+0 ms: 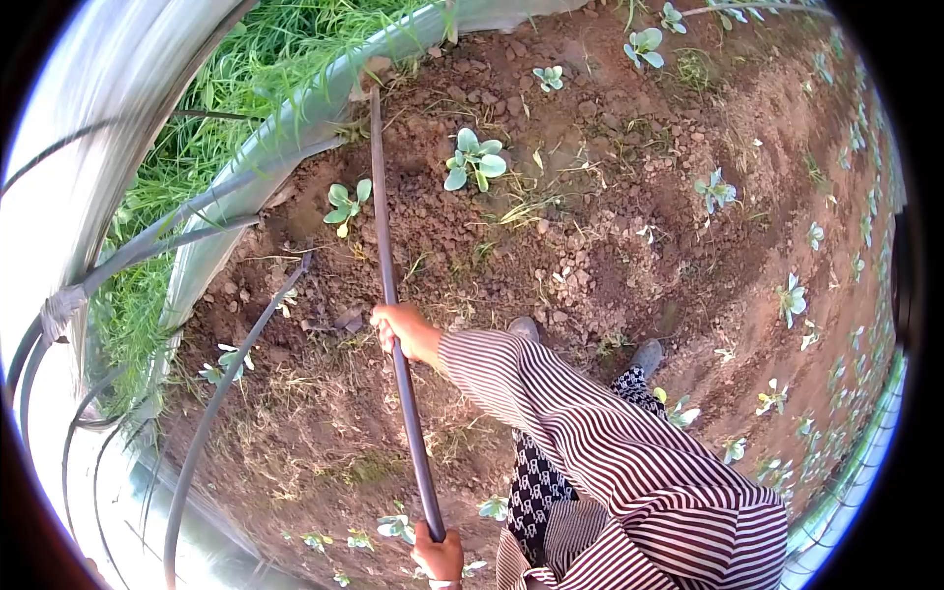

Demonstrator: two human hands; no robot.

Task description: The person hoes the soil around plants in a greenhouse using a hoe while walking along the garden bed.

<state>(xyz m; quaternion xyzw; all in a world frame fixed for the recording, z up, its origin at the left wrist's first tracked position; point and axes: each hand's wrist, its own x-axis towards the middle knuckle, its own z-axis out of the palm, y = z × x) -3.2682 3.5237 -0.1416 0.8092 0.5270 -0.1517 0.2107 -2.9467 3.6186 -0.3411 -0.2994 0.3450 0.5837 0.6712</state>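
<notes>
A long-handled hoe [385, 226] runs from the bottom of the head view up to the plastic edge. Its head at the far end is hard to make out against the soil. My right hand [405, 330], in a striped sleeve [590, 413], is closed around the middle of the shaft. Near the lower end, my left hand [439, 555] grips the same handle. Beside the shaft grow a leafy seedling [474, 159] on the right and a smaller seedling [344, 205] on the left.
Plastic sheeting [221, 211] edges the bed on the left, with tall grass [265, 74] behind it. A thin grey pipe [221, 398] curves up from the soil there. More seedlings [716, 191] stand across the brown soil [610, 246]. My shoes [646, 356] are on the ground.
</notes>
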